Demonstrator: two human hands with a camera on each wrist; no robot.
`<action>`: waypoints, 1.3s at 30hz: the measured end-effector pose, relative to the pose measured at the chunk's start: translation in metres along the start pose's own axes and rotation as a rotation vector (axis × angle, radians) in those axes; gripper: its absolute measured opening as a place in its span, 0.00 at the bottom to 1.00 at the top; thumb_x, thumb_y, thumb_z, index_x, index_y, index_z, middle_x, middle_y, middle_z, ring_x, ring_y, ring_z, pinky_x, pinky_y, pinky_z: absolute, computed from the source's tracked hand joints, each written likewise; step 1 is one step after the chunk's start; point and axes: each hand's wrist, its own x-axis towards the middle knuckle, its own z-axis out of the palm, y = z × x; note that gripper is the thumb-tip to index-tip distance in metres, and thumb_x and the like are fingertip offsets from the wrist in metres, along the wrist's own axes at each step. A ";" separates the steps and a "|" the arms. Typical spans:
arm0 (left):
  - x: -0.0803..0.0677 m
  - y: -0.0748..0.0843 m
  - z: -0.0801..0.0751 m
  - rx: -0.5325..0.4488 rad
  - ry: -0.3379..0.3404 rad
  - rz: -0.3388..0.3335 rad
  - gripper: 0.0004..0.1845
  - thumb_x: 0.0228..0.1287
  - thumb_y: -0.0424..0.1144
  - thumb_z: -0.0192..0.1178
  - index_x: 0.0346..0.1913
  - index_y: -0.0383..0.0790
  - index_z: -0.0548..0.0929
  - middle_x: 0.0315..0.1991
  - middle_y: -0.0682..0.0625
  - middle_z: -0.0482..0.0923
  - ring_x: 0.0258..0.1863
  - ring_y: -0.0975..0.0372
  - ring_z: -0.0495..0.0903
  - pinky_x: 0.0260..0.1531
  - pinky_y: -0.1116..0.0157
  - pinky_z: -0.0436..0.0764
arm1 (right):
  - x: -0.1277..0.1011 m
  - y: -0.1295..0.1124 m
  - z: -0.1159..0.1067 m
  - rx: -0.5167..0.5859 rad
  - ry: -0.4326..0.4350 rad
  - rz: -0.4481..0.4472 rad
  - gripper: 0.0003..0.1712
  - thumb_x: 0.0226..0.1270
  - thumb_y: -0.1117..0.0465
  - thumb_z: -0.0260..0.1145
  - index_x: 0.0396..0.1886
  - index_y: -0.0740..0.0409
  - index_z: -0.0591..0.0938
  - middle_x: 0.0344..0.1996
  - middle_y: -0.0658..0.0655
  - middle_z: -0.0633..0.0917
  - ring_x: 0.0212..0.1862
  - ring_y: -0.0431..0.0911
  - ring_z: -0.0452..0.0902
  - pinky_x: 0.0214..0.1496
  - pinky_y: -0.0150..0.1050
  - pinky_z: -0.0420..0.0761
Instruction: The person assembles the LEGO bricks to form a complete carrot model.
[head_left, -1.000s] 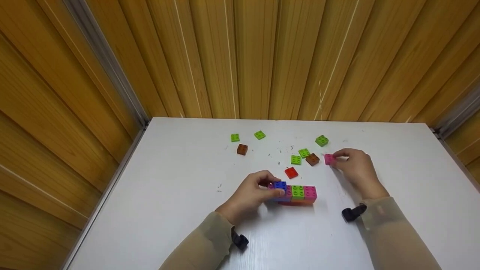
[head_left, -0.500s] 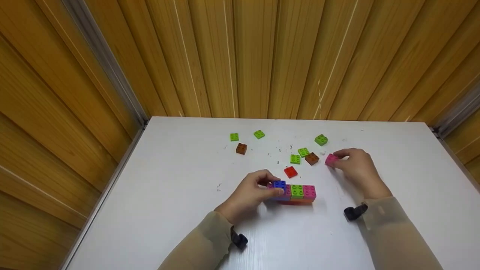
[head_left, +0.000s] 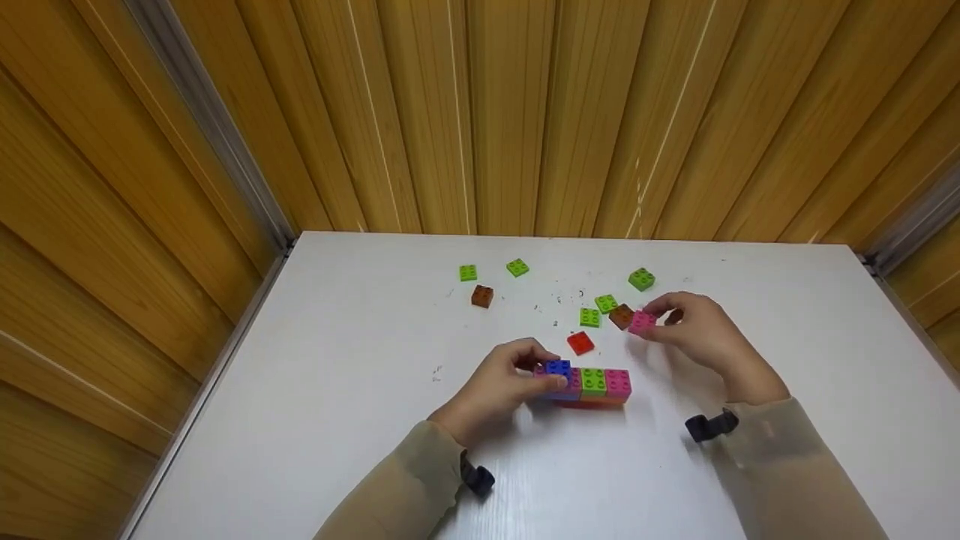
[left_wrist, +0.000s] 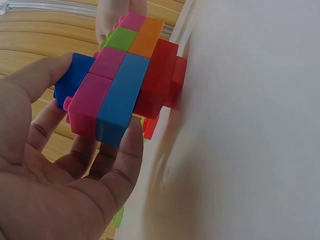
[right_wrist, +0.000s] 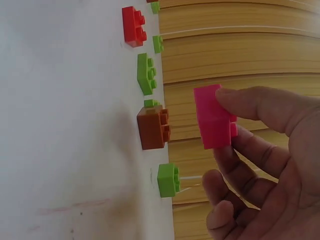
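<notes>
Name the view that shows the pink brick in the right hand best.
The right wrist view: the pink brick fills the frame's middle, clear of the table, pinched by the right hand. The head view shows it small, beside a brown brick. The left wrist view does not show it clearly.

White table carries loose green, brown, red bricks and perhaps pencil specks.

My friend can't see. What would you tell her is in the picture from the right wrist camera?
A right hand pinches a pink brick in the air, lifted off a white table. On the table nearby sit a brown brick, a few green bricks and a red brick, with a wooden wall behind.
</notes>
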 end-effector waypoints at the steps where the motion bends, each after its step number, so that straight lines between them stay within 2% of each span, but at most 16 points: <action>1: 0.000 0.000 0.000 -0.001 -0.001 -0.001 0.13 0.72 0.47 0.80 0.54 0.54 0.90 0.56 0.55 0.87 0.60 0.59 0.82 0.64 0.57 0.84 | -0.002 -0.003 0.000 0.003 -0.012 -0.005 0.31 0.73 0.43 0.81 0.65 0.57 0.89 0.61 0.64 0.88 0.62 0.58 0.78 0.54 0.44 0.77; 5: 0.000 -0.001 0.000 -0.003 -0.004 -0.004 0.13 0.72 0.48 0.80 0.54 0.53 0.90 0.57 0.54 0.86 0.60 0.58 0.82 0.65 0.57 0.85 | -0.008 -0.014 0.002 0.016 -0.056 -0.027 0.32 0.71 0.40 0.82 0.64 0.53 0.89 0.62 0.63 0.87 0.66 0.60 0.77 0.56 0.45 0.79; 8: 0.000 -0.001 0.000 -0.003 -0.005 -0.006 0.13 0.72 0.48 0.79 0.54 0.53 0.90 0.57 0.54 0.86 0.60 0.58 0.82 0.66 0.57 0.85 | -0.013 -0.023 0.004 0.028 -0.085 -0.061 0.29 0.71 0.40 0.82 0.62 0.51 0.90 0.60 0.61 0.88 0.66 0.61 0.78 0.56 0.45 0.79; 13: 0.001 0.000 0.000 -0.012 -0.004 -0.007 0.13 0.72 0.47 0.80 0.53 0.52 0.90 0.56 0.54 0.87 0.60 0.58 0.83 0.65 0.57 0.87 | -0.022 -0.036 0.007 0.045 -0.104 -0.178 0.20 0.71 0.48 0.83 0.56 0.50 0.92 0.55 0.56 0.90 0.60 0.56 0.80 0.59 0.46 0.78; 18: 0.001 0.001 0.000 -0.021 0.000 -0.003 0.12 0.71 0.46 0.81 0.51 0.50 0.90 0.55 0.53 0.88 0.59 0.59 0.84 0.63 0.59 0.88 | -0.027 -0.041 0.012 0.056 -0.137 -0.288 0.17 0.69 0.51 0.85 0.52 0.50 0.92 0.49 0.53 0.91 0.54 0.51 0.82 0.57 0.40 0.79; 21: 0.000 0.001 0.000 -0.021 -0.002 0.002 0.12 0.71 0.46 0.80 0.52 0.50 0.90 0.55 0.53 0.88 0.59 0.58 0.84 0.63 0.60 0.88 | -0.028 -0.041 0.014 0.059 -0.164 -0.302 0.17 0.67 0.50 0.86 0.50 0.47 0.92 0.47 0.51 0.90 0.53 0.52 0.82 0.54 0.35 0.79; 25: 0.001 0.001 0.000 -0.022 -0.005 0.002 0.12 0.72 0.46 0.80 0.52 0.51 0.90 0.55 0.54 0.88 0.59 0.59 0.83 0.64 0.59 0.88 | -0.029 -0.041 0.016 0.063 -0.193 -0.301 0.17 0.65 0.48 0.87 0.49 0.44 0.92 0.45 0.50 0.89 0.53 0.53 0.82 0.52 0.35 0.81; 32: 0.001 0.000 0.001 -0.034 0.006 0.006 0.12 0.71 0.45 0.80 0.51 0.49 0.90 0.55 0.54 0.88 0.58 0.59 0.84 0.63 0.58 0.86 | -0.032 -0.042 0.016 0.081 -0.268 -0.302 0.15 0.67 0.51 0.85 0.49 0.47 0.92 0.46 0.52 0.90 0.54 0.55 0.80 0.47 0.37 0.82; 39: 0.000 0.000 0.000 -0.025 -0.001 0.019 0.12 0.72 0.45 0.80 0.52 0.50 0.90 0.55 0.54 0.88 0.59 0.59 0.83 0.65 0.58 0.85 | -0.032 -0.043 0.016 0.081 -0.311 -0.276 0.15 0.68 0.51 0.84 0.50 0.47 0.92 0.50 0.53 0.91 0.56 0.52 0.80 0.50 0.41 0.82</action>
